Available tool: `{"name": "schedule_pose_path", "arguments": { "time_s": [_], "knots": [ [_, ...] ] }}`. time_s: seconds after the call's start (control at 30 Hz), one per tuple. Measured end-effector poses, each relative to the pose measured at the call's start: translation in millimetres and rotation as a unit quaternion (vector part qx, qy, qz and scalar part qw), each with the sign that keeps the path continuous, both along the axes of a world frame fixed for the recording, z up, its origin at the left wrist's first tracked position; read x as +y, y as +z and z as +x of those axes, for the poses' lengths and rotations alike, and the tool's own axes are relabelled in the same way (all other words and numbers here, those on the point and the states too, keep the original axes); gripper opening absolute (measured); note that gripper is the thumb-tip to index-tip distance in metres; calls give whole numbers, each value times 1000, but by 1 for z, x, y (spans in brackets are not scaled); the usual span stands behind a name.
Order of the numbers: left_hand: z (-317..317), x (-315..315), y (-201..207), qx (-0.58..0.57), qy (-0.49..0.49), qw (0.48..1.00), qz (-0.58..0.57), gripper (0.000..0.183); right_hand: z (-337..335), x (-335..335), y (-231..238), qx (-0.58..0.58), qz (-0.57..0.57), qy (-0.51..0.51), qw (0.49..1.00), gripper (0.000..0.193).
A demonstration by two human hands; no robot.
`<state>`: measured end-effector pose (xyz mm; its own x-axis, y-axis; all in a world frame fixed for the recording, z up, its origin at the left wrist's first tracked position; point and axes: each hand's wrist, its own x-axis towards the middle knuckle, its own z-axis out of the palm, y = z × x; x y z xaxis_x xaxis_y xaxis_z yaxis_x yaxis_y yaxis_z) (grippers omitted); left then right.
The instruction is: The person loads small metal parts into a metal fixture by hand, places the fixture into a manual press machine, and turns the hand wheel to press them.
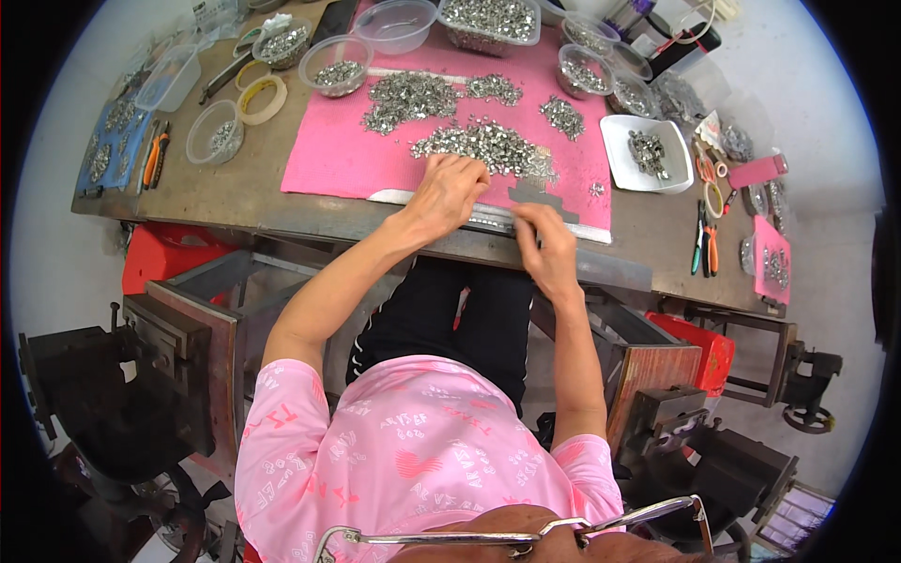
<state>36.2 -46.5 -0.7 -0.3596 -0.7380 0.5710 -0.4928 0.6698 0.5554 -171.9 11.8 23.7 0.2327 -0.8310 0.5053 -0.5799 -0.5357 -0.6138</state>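
Observation:
My left hand point(443, 197) is at the near edge of a pile of small shiny metal pieces point(488, 145). Its fingers are bent down and bunched; whatever is between them is hidden. At the table's front edge lies a narrow metal strip point(490, 219) with a row of small bright pieces along it. My right hand point(549, 246) is closed at the strip's right end, thumb and fingers around it. A flat dark grey plate point(535, 196) rests just beyond that hand. Everything here lies on a pink cloth point(324, 150) with a white front edge.
Clear tubs point(490, 23) of metal pieces line the back. A white square dish point(615, 155) stands right. Pliers point(710, 249) lie beyond it. At left are a tape roll point(263, 100), a round tub point(214, 131) and orange-handled pliers point(158, 155). Dark vises point(117, 375) stand below.

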Motion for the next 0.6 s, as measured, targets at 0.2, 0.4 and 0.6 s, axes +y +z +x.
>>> {"name": "schedule_pose_path", "arguments": {
  "time_s": [0.2,0.4,0.6],
  "knots": [
    [-10,37,5,35,-44,996,67,8,-13,2,-37,-194,71,-118,971,13],
    [-17,41,3,14,-24,999,30,9,-12,2,-41,-214,78,-135,964,12],
    [-20,46,4,-9,0,1000,0,10,-9,2,-35,-189,73,-137,970,12]
  ]
}}
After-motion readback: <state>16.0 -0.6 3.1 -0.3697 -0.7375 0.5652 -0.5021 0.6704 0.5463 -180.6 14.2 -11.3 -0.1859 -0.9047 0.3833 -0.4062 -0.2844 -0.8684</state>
